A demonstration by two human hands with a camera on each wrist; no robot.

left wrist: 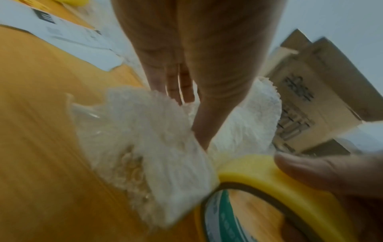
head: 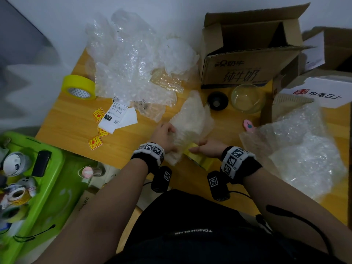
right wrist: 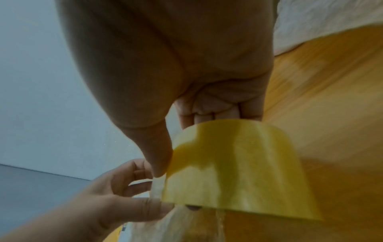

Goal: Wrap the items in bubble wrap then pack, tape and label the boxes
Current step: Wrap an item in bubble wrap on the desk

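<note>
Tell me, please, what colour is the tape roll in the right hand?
Yellow tape roll, clearest in the right wrist view.

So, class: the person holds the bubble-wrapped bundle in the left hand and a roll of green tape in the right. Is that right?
Not quite. The roll of tape in the right hand is yellow, not green, as the right wrist view shows. The left hand does hold the bubble-wrapped bundle.

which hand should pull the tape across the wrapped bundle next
Right. The right hand already grips the tape roll beside the bundle. The left hand holds that bundle steady, so it is busy.
</note>
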